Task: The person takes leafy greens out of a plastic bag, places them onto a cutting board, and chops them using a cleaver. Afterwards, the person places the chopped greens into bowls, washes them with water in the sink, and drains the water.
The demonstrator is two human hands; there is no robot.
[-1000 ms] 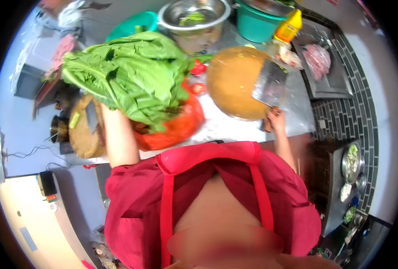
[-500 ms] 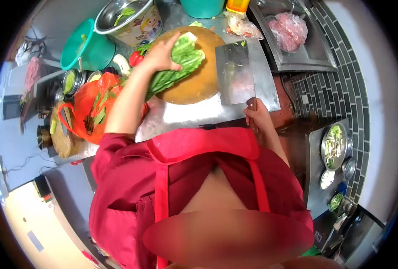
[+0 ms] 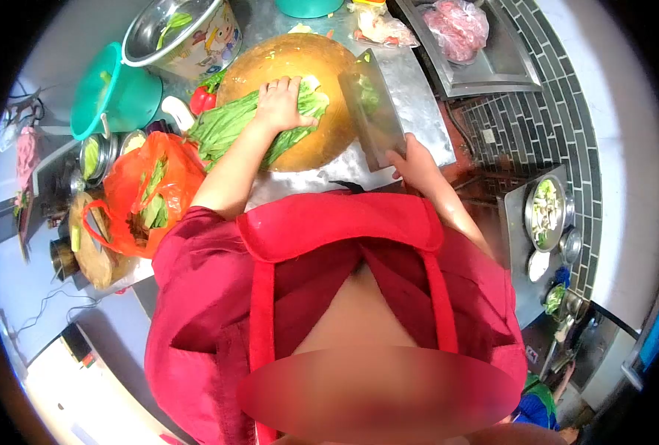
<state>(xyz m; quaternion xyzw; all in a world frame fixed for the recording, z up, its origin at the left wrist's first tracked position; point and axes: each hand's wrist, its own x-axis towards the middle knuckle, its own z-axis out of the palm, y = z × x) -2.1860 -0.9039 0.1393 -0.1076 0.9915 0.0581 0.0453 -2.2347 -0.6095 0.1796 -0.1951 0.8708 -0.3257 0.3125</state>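
Observation:
A bunch of lettuce leaves (image 3: 222, 127) lies across the round wooden chopping board (image 3: 292, 58), its leaf tips hanging past the board's left edge. My left hand (image 3: 279, 107) rests over the bunch and holds it down, fingers together and thumb spread to the right. In my right hand (image 3: 418, 165) is the handle of a wide cleaver (image 3: 372, 111). The blade stands tilted at the board's right edge, apart from the lettuce. My fingers hide most of the cleaver's handle.
Red pepper (image 3: 202, 100), orange plastic bag (image 3: 144, 215) and green basin (image 3: 118, 93) stand left. A patterned bucket (image 3: 211, 44) is behind. Bagged meat (image 3: 457, 30) lies in a metal sink (image 3: 492, 85) at right. Part of another person (image 3: 537, 408) shows lower right.
The lettuce now lies lower and flatter on the board, with my left hand pressed over it. My right hand has raised and tilted the cleaver, bringing its blade to the board. The view has shifted.

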